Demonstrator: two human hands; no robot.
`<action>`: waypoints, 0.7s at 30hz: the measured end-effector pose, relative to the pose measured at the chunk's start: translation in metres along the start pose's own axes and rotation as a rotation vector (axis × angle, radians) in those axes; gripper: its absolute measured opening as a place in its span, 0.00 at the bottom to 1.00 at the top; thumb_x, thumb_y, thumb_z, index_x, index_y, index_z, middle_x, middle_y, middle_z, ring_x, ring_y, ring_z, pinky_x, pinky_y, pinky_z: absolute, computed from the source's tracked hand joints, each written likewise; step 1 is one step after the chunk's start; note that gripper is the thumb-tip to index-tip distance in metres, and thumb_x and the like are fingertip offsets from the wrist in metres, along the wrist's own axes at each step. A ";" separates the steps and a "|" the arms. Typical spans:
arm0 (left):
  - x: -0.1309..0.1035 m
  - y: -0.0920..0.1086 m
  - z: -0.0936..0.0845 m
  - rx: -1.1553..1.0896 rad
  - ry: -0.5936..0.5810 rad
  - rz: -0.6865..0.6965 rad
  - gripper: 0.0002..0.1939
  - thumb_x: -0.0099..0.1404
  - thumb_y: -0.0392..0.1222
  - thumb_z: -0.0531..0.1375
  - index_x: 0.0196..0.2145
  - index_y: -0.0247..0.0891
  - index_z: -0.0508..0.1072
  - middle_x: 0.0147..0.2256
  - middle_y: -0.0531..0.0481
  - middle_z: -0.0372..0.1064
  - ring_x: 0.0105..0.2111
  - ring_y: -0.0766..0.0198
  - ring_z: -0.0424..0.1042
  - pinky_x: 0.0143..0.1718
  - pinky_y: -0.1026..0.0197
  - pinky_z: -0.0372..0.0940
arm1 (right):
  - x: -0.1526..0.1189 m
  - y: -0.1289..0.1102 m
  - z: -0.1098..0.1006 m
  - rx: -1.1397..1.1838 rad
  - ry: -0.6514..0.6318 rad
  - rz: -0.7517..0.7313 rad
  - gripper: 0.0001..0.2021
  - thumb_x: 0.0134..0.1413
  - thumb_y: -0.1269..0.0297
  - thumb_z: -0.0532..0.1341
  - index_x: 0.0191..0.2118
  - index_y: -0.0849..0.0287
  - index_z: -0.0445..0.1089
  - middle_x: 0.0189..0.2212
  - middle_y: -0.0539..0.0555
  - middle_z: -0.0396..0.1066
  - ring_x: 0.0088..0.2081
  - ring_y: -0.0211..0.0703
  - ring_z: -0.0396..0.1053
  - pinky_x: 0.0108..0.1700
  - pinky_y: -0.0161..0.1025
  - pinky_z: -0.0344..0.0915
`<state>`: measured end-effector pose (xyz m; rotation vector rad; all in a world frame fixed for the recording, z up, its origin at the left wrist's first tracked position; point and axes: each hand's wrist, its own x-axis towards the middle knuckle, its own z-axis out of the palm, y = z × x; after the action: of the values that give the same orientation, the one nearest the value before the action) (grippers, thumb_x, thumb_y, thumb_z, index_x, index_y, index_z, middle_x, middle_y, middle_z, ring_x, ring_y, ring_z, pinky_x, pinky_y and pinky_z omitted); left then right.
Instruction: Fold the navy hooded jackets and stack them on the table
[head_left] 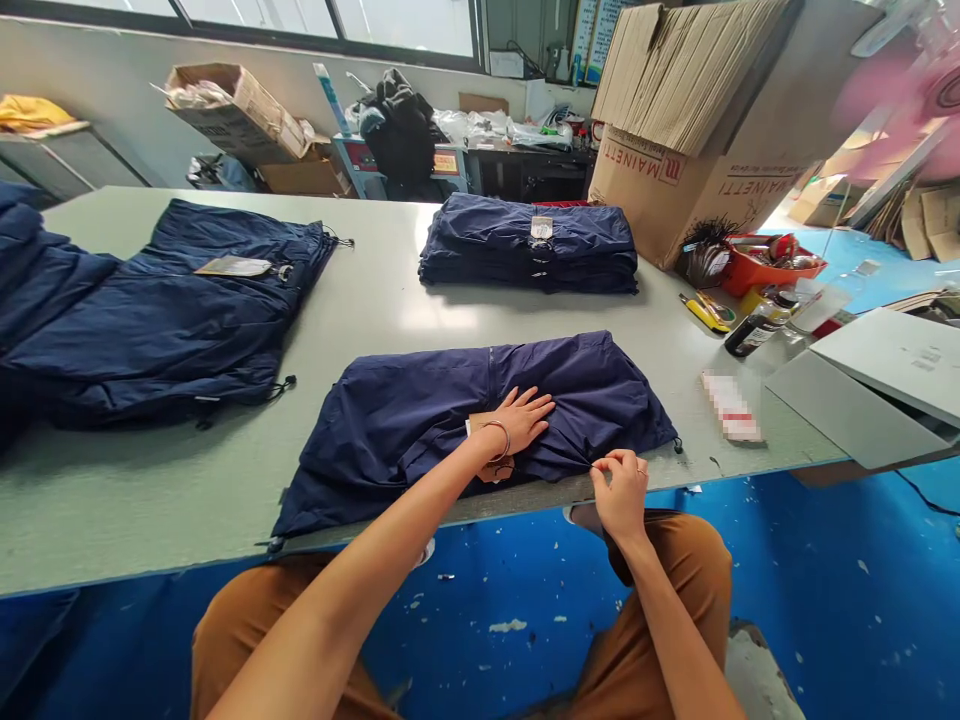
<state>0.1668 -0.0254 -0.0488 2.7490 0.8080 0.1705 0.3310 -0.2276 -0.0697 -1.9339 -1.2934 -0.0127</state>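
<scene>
Navy garment (435, 400) lies along the near edge of the table (360, 310), one hand flat, one hand pinching!
Look at the left hand (525, 420): palm down, fingers spread on the cloth, likely so nothing slides, a brown tag (492, 473) partly under the wrist. Meanwhile the right hand (621, 495) has thumb and fingertip pressed together at the near edge, nipping either cloth or a thin cord of it; from here I can't say which. The left forearm crosses the garment's near side, hiding some of it. Behind, a folded stack (517, 250) sits well apart, apparently out of the hands' way; another navy piece (172, 330) spreads out at left. Over right, a white box (892, 375), a dark bottle (757, 328) and a yellow tool (703, 313) crowd that end, none touching the cloth.
</scene>
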 end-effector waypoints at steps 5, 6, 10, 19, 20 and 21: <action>-0.027 0.037 -0.023 -0.064 0.271 -0.001 0.19 0.73 0.45 0.49 0.56 0.42 0.71 0.58 0.47 0.68 0.65 0.53 0.55 0.66 0.43 0.50 | 0.021 0.004 -0.005 0.015 0.056 0.053 0.11 0.60 0.64 0.54 0.31 0.57 0.72 0.35 0.58 0.69 0.41 0.52 0.63 0.47 0.48 0.59; -0.035 0.050 -0.022 -0.063 0.308 0.022 0.16 0.73 0.46 0.51 0.52 0.42 0.73 0.55 0.46 0.70 0.63 0.53 0.57 0.64 0.44 0.54 | 0.026 0.004 -0.004 -0.018 0.071 0.083 0.13 0.61 0.60 0.55 0.29 0.57 0.72 0.34 0.59 0.69 0.39 0.52 0.63 0.46 0.48 0.59; -0.059 0.088 0.003 0.005 0.326 0.080 0.15 0.63 0.48 0.64 0.45 0.39 0.73 0.50 0.40 0.69 0.58 0.47 0.61 0.61 0.42 0.58 | 0.042 0.007 0.006 -0.135 0.062 0.142 0.23 0.58 0.46 0.58 0.18 0.54 0.69 0.26 0.61 0.68 0.34 0.53 0.61 0.39 0.47 0.58; -0.048 0.082 0.032 0.095 0.322 0.045 0.10 0.64 0.29 0.57 0.37 0.39 0.76 0.41 0.42 0.72 0.54 0.51 0.64 0.60 0.44 0.59 | 0.044 0.044 0.004 -0.121 0.056 0.171 0.27 0.61 0.49 0.52 0.13 0.52 0.66 0.23 0.59 0.68 0.31 0.50 0.62 0.35 0.44 0.58; -0.049 0.084 0.030 0.086 0.316 0.033 0.09 0.63 0.30 0.58 0.37 0.39 0.76 0.41 0.42 0.72 0.54 0.50 0.64 0.60 0.43 0.59 | 0.043 0.044 0.001 -0.143 0.070 0.158 0.26 0.62 0.50 0.53 0.14 0.53 0.65 0.22 0.58 0.68 0.31 0.50 0.62 0.35 0.44 0.58; -0.051 0.086 0.027 0.073 0.316 0.019 0.09 0.62 0.31 0.58 0.38 0.39 0.76 0.42 0.41 0.72 0.53 0.49 0.64 0.60 0.43 0.59 | 0.043 0.042 -0.003 -0.165 0.097 0.146 0.25 0.62 0.51 0.53 0.15 0.53 0.66 0.23 0.59 0.68 0.31 0.50 0.62 0.36 0.44 0.59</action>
<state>0.1736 -0.1289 -0.0510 2.8388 0.8790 0.6023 0.3862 -0.2031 -0.0749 -2.1371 -1.1149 -0.1421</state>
